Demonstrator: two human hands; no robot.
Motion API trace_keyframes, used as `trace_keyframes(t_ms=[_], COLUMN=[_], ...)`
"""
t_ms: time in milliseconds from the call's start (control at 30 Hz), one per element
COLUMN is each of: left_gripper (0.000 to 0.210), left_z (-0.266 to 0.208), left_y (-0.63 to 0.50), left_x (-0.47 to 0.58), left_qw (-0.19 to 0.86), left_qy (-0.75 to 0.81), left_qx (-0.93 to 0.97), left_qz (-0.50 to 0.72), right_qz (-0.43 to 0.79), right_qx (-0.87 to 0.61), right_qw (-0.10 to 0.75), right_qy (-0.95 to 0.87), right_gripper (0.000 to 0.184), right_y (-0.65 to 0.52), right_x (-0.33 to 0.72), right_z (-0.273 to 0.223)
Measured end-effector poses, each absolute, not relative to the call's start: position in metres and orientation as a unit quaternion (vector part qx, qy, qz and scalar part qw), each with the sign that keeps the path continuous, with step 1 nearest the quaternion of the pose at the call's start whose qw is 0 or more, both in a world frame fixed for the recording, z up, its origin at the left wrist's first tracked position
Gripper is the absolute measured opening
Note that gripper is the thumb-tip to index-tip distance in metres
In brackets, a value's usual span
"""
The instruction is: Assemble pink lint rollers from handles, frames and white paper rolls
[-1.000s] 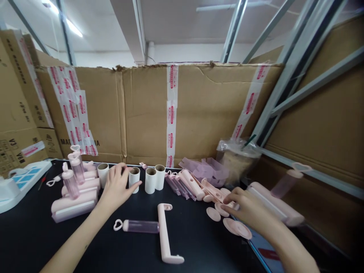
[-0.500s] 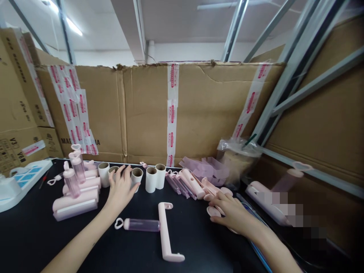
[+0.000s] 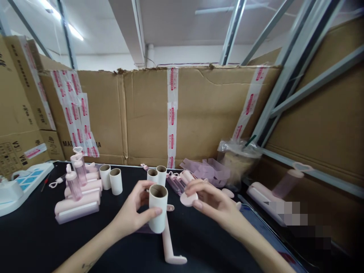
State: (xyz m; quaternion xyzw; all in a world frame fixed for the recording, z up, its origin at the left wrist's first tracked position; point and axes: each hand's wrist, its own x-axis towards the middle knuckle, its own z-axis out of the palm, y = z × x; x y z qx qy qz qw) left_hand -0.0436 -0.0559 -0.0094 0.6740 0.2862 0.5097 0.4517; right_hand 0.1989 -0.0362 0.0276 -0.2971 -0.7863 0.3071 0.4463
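A white cardboard-cored paper roll (image 3: pixel 158 212) stands upright in the grip of my left hand (image 3: pixel 136 208), its open brown end facing up. My right hand (image 3: pixel 212 201) pinches a round pink cap (image 3: pixel 189 199) between thumb and fingers, just right of the roll and apart from it. Beneath and behind the roll lies a pink bracket-shaped handle (image 3: pixel 168 242) on the black table; the roll hides part of it and most of the purple tube attached to it.
White rolls (image 3: pixel 116 182) stand at the back. Assembled pink roller pieces (image 3: pixel 76 204) sit at left, beside a white power strip (image 3: pixel 25 185). Purple sheets (image 3: pixel 204 170) and pink parts lie behind my right hand. A bagged drink cup (image 3: pixel 239 163) and another roller (image 3: pixel 267 203) are at right.
My left hand has picked a roll from the back row and brought it toward me over the handle. My right hand has lifted a round cap from the pink parts and moved left.
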Motion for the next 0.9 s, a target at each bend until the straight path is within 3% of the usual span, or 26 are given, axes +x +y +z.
trace_keyframes(t_ms=[133, 400, 600, 800, 900], left_gripper=[0.046, 0.063, 0.048, 0.036, 0.031], left_z=[-0.015, -0.021, -0.019, -0.016, -0.010], left_y=[-0.062, -0.058, -0.060, -0.062, -0.058], left_x=[-0.038, -0.035, -0.038, -0.040, -0.045], left_qw=[0.454, 0.459, 0.426, 0.476, 0.458], left_qy=[0.308, 0.306, 0.303, 0.283, 0.300], left_qx=[0.709, 0.706, 0.739, 0.698, 0.667], left_qz=[0.444, 0.444, 0.425, 0.455, 0.506], right_qz=[0.387, 0.403, 0.272, 0.225, 0.142], right_qx=[-0.280, -0.291, -0.287, -0.315, -0.403], right_qw=[0.521, 0.461, 0.445, 0.415, 0.386], right_qy=[-0.708, -0.736, -0.804, -0.823, -0.818], right_gripper=[0.017, 0.019, 0.018, 0.033, 0.023], right_y=[-0.042, -0.048, -0.053, -0.051, -0.047], right_x=[0.168, 0.166, 0.163, 0.178, 0.213], right_z=[0.022, -0.002, -0.006, 0.014, 0.036])
